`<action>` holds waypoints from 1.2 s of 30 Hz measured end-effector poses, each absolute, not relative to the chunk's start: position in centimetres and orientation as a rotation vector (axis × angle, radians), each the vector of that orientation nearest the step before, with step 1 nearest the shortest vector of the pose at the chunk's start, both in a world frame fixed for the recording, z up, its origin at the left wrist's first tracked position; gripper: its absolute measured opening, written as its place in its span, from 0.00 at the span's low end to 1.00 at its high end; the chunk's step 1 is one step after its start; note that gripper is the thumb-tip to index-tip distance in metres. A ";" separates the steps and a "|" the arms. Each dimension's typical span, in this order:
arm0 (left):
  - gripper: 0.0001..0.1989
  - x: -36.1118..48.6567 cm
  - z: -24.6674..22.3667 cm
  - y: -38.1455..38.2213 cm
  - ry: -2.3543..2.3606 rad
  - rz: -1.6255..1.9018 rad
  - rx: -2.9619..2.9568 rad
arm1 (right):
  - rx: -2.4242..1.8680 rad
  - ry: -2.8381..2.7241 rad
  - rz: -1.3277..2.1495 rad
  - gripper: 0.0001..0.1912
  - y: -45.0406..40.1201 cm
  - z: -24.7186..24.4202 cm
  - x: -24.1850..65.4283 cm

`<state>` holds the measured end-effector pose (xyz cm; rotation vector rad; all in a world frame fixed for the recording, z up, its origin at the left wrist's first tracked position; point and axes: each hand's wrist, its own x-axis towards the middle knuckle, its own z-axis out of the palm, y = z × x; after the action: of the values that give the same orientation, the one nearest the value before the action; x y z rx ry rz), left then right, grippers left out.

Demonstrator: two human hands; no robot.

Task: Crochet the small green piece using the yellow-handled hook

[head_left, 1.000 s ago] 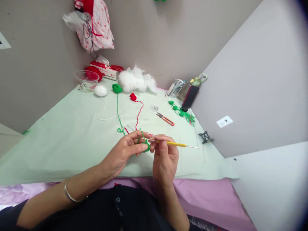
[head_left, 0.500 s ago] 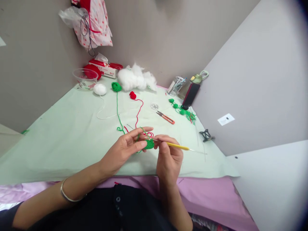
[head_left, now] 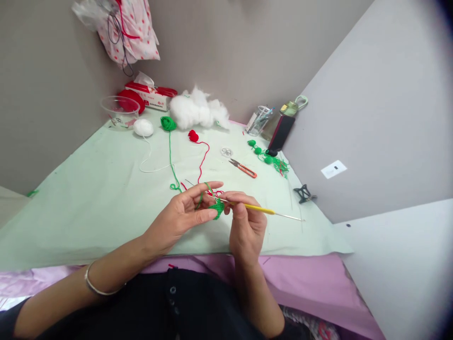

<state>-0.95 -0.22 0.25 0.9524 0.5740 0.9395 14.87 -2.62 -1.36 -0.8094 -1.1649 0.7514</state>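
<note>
A small green crocheted piece [head_left: 216, 208] is pinched between the thumb and fingers of my left hand [head_left: 184, 208], with green yarn looped over the raised index finger. My right hand [head_left: 248, 226] grips a crochet hook [head_left: 260, 208] with a yellow handle. The hook's metal end reaches left to the top of the green piece, and its other thin end points right. From my left hand the green yarn runs back to a green ball [head_left: 168, 123]. Red yarn lies partly hidden behind my fingers and leads to a small red ball [head_left: 193, 136].
Orange snips [head_left: 243, 168] lie beyond my right hand, near a small round case [head_left: 227, 152]. White stuffing [head_left: 198, 111], a white yarn ball [head_left: 143, 127], a plastic tub [head_left: 120, 113] and a tissue box [head_left: 152, 97] stand behind. Green pieces [head_left: 268, 159] and a phone [head_left: 281, 133] are right.
The green piece has tilted in my left hand. The hook's left end has shifted left past the top of the piece, and its shaft has turned slightly. The camera view has shifted a little.
</note>
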 end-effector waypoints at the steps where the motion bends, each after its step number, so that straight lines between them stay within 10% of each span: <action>1: 0.24 -1.0 0.3 -0.2 0.584 0.941 0.947 | -0.792 -1.124 0.793 0.09 -2.5 -1.3 14.9; 13: 0.19 -1.1 0.7 -0.3 0.674 1.021 0.975 | -0.789 -1.060 0.889 0.11 -2.6 -0.7 15.4; 25: 0.27 -0.6 1.4 -0.6 0.692 1.003 0.831 | -0.961 -1.618 -0.106 0.18 -3.5 -2.2 14.8; 36: 0.21 -1.3 2.4 -0.3 0.662 0.943 0.774 | -0.851 -1.226 0.641 0.09 -2.5 0.2 13.6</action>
<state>-1.27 -0.30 2.42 0.7741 0.6620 0.9427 13.65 -2.48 0.23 -0.8514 -1.2258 0.6407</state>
